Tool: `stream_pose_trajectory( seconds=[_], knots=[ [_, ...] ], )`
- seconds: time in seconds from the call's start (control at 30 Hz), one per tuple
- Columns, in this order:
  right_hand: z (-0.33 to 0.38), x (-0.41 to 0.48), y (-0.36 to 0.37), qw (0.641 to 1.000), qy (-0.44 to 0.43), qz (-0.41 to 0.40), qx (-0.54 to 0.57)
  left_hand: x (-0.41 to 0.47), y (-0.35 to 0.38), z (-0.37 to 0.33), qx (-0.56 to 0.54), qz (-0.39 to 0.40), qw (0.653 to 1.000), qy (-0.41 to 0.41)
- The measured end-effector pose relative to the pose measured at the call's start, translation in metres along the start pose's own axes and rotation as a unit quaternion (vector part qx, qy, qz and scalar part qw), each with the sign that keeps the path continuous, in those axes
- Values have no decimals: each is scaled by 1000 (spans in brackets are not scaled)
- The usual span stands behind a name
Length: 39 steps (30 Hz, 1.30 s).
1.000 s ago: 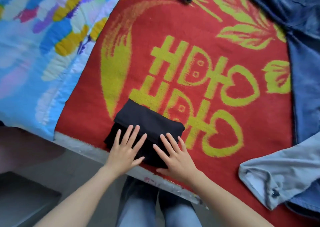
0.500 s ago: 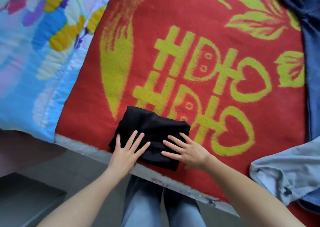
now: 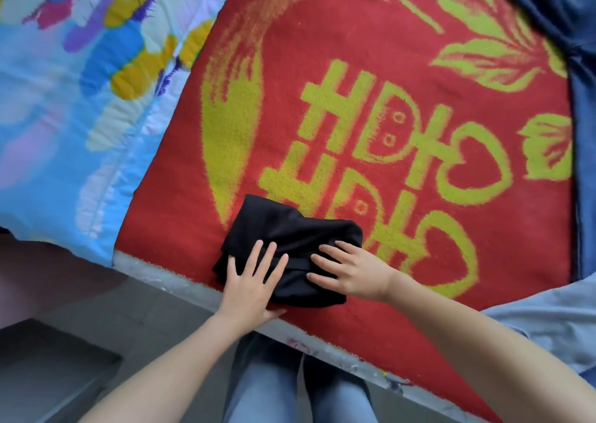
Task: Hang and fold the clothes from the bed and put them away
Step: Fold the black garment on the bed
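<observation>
A small folded black garment (image 3: 290, 229) lies near the front edge of the bed, on a red blanket (image 3: 322, 67) with yellow-green patterns. My left hand (image 3: 251, 280) rests flat on the garment's near left part, fingers straight and spread. My right hand (image 3: 351, 269) lies flat on its right side, fingers straight and pointing left across the cloth. Neither hand grips the cloth.
A light blue shirt (image 3: 548, 326) lies at the right edge of the bed. Dark blue denim clothes (image 3: 580, 116) stretch along the far right and top. A blue multicoloured quilt (image 3: 80, 100) covers the left. The grey floor (image 3: 80, 358) and my jeans-clad legs (image 3: 267, 384) are below.
My right hand has turned from pointing forward to pointing left across the garment's right side. The left hand stayed flat on the cloth. The view shifted slightly.
</observation>
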State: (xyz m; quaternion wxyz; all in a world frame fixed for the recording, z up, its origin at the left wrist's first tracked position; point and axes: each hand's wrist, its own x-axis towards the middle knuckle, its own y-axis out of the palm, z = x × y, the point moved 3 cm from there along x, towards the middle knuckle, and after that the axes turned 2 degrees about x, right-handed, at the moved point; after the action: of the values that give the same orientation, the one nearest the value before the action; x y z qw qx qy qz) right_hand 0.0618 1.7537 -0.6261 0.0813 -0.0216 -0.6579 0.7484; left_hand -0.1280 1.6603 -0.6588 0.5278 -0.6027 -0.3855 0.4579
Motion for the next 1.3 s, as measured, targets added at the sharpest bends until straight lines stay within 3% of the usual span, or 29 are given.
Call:
stream_pose_trajectory(
  seconds=[0.17,0.3,0.4,0.57,0.7,0.9,1.13,1.3],
  knots=[
    [-11,23,-64,995,-55,-85,0,2,-16,-8,-39,-98,983,-150],
    [-18,40,-102,988,-104,-116,-10,8,-42,-6,-110,-209,934,-267],
    [-19,48,-126,982,-143,-124,-23,2,-72,3,-121,-284,922,-235],
    [6,82,-167,965,-208,-158,-29,-51,-137,34,11,-338,916,-217],
    [58,133,-191,945,-273,-180,-12,-137,-178,49,93,-307,904,-283],
    [183,214,-202,889,-422,-175,11,-299,-222,33,117,-169,874,-441],
    [403,275,-218,807,-563,-178,20,-512,-254,-25,109,-81,779,-612],
    [556,286,-208,801,-576,-158,41,-652,-259,-57,115,-58,723,-679]
  ],
)
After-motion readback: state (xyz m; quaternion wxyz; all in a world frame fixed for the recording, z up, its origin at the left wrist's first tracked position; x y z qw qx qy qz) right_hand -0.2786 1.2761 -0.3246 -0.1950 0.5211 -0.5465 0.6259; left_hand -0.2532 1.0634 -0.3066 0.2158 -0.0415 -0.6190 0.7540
